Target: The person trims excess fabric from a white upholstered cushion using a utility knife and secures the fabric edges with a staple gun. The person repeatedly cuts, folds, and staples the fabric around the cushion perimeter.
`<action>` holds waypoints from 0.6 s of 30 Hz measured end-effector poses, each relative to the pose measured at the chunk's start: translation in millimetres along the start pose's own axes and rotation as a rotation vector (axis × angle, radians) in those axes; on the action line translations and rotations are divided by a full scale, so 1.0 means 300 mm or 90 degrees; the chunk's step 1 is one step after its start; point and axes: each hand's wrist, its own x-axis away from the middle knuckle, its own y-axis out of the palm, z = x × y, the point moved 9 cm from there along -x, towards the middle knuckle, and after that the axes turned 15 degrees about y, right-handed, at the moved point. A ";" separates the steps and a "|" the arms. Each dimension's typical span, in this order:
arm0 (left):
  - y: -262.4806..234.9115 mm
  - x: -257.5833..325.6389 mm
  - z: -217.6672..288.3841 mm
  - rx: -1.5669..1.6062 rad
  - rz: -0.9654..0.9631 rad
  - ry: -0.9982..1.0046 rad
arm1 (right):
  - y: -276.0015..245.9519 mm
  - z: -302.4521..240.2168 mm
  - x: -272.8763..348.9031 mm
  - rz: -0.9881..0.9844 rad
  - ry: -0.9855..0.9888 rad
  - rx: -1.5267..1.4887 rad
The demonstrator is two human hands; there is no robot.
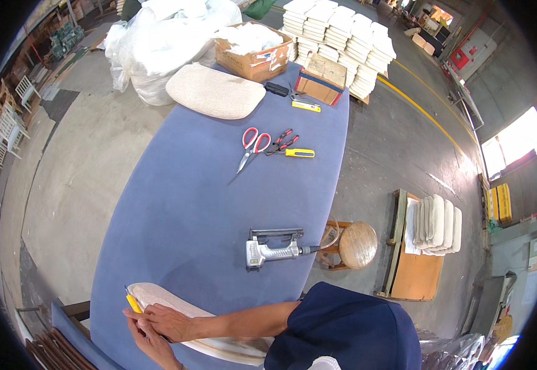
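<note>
A padded seat panel [176, 298] in beige fabric lies along the near edge of the blue-covered table, its pale underside partly showing. Over its left end my two hands meet. My right hand [171, 322] reaches across from the right, fingers curled at the yellow handle [134, 303] of a small tool with a thin dark tip. Close below, my left hand [151, 346] is at the panel's edge, its fingertips near that handle; the overlap partly hides its grip. A silver staple gun [273, 249] with a hose rests on the table to the right, apart from both hands.
Red-handled scissors [253, 147], pliers [287, 139] and a yellow screwdriver [299, 153] lie mid-table. Farther off are a beige cushion [216, 91], an open carton [253, 52] and a smaller box [321, 77]. A round stool [358, 245] stands beside the right edge.
</note>
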 end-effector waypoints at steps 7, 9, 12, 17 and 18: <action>-0.074 0.076 -0.167 0.281 0.229 -0.028 | 0.166 0.032 -0.038 -0.229 0.037 0.036; -0.112 0.136 -0.284 0.339 0.322 -0.104 | 0.104 0.013 -0.021 -0.239 0.190 -0.452; -0.139 0.156 -0.340 0.344 0.348 -0.189 | -0.138 0.216 0.015 0.193 0.340 -0.328; -0.193 0.132 -0.237 0.221 0.244 -0.192 | -0.202 0.216 -0.075 0.134 0.347 -0.149; -0.195 0.144 -0.234 0.205 0.231 -0.201 | -0.189 0.190 -0.090 0.109 0.302 -0.153</action>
